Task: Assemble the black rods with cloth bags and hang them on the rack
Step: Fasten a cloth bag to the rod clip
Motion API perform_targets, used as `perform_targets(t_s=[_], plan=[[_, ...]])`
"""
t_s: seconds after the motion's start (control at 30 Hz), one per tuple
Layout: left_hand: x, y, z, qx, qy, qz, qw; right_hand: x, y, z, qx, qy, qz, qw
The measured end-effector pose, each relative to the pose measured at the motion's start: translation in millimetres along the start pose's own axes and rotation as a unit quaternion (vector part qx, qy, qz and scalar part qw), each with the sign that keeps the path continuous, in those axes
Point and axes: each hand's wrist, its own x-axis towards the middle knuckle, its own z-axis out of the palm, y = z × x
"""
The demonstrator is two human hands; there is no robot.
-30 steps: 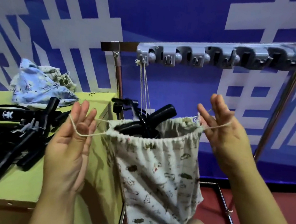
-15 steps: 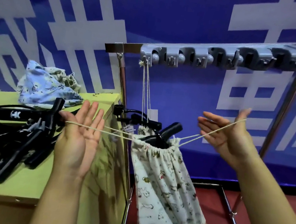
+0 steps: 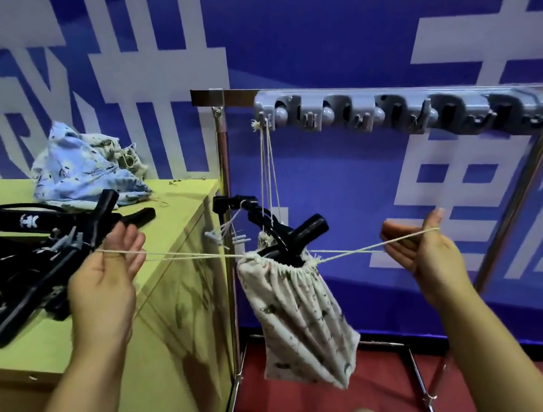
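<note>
Head view shows both hands pulling the 2 ends of a drawstring outward. The left hand [image 3: 105,274], near left over the yellow-green surface [image 3: 161,295], has the cord caught across its half-curled fingers; the right hand [image 3: 429,257], to the right, has it looped around its thumb. The cloth bag [image 3: 296,319] hangs between them below the rack [image 3: 362,110], its mouth gathered tight around black rods [image 3: 296,240] that stick out of the top. Other cords run from that bundle up to the leftmost hook.

Risks, as I judge them: the cord only rests on open fingers, so it may slip off and let the mouth loosen; the rods jutting above the gather could keep it from closing fully and work free; uneven pull could swing the bag against the rack's upright.

More black rods [image 3: 24,263] lie piled on the surface, with spare bags [image 3: 84,174] at its far edge. One rod bears a small white logo, too blurred to read. The blue backdrop [image 3: 355,26] carries large white characters, cut off and not legible.
</note>
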Motion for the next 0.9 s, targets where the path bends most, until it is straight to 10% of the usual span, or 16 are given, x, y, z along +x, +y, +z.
perform_targets(t_s=[0.43, 0.8, 0.9], plan=[[3, 66, 42, 0.072, -0.131, 0.085, 0.985, -11, -64, 29, -0.067, -0.146, 0.042, 0.986], [23, 158, 157, 0.293, -0.257, 0.329, 0.860, -69, -169, 133, -0.126, -0.455, 0.085, 0.877], [34, 162, 174, 0.225, -0.287, 0.246, 0.898, -61, -178, 140, -0.050, -0.446, 0.115, 0.886]])
